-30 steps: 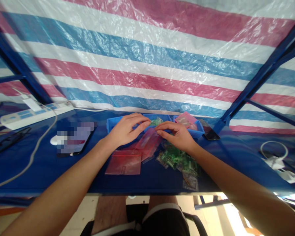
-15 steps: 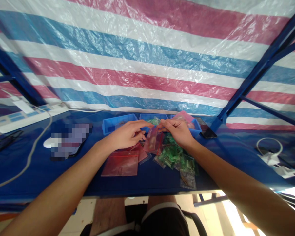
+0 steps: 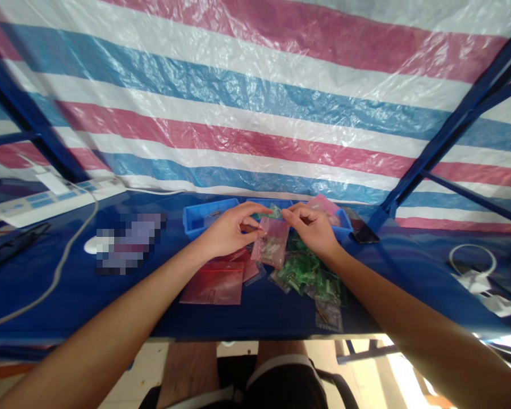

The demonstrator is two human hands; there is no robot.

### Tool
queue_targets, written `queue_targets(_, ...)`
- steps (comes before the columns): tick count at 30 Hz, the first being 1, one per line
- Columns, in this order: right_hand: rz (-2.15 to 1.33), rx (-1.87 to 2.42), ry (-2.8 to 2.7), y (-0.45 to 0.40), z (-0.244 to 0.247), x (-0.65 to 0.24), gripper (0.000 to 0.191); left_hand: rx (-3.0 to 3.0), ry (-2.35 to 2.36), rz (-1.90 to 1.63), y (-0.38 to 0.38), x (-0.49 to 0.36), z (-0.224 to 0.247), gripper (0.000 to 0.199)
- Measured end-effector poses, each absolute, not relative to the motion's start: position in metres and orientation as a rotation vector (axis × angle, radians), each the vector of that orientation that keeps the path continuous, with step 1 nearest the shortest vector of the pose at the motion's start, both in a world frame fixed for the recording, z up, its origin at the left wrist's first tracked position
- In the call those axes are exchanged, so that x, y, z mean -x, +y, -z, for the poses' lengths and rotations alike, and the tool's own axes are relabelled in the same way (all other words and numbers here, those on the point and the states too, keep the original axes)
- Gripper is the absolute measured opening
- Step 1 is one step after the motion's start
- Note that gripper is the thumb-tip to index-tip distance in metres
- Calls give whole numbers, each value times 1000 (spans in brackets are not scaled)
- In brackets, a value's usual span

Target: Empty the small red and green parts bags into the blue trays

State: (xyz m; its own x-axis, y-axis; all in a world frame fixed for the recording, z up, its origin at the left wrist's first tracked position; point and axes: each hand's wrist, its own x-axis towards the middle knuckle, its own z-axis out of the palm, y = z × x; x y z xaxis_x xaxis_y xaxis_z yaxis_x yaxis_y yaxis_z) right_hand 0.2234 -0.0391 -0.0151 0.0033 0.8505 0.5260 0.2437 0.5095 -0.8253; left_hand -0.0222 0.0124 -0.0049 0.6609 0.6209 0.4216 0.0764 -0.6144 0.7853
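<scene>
A pink translucent zip bag [image 3: 271,244] with small items inside hangs between my two hands. My left hand [image 3: 232,228] pinches its upper left side between thumb and fingers, the forefinger stretched out over the top. At the upper right corner, my right hand [image 3: 311,228] is closed on the bag with thumb and forefinger. Below my left hand lie flat red zip bags [image 3: 213,287]. A heap of green packets [image 3: 306,272] sits under my right hand, and a clear bag with thin brass-coloured pieces [image 3: 327,316] lies at its near side.
Behind my hands stand blue bins, a left one [image 3: 191,218], a middle one and a right one [image 3: 344,221] with pink bags. A dark phone [image 3: 363,227] lies to the right. A power strip [image 3: 59,201], cable and white charger [image 3: 472,278] occupy the sides.
The pink bag has turned to face me more squarely and shifted slightly right. My left fingers have moved right, onto its upper edge. The whole view has shifted a little.
</scene>
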Motion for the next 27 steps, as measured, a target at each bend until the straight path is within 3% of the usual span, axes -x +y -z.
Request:
queue_targets(3, -586, 1016, -1492, -42, 14, -220, 37, -2036, 548, -952, 9, 23, 0, 53)
queue_targets(7, -646, 979, -1497, -41, 15, -218, 54, -1951, 554, -1020, 7, 24, -7, 51)
queue_targets(13, -776, 933, -1488, -37, 18, -222, 46, -1916, 591, -1009, 14, 27, -2, 67)
queue_targets(17, -817, 944, -1521, -37, 19, -222, 54, -1907, 589, -1018, 16, 26, 0, 60)
queue_targets(21, -929, 961, -1526, -39, 19, -219, 40, -1915, 591, -1096, 13, 24, -4, 59)
queue_targets(27, -961, 887, -1407, -39, 13, -218, 39, -2298, 697, -1462, 7, 24, -12, 28)
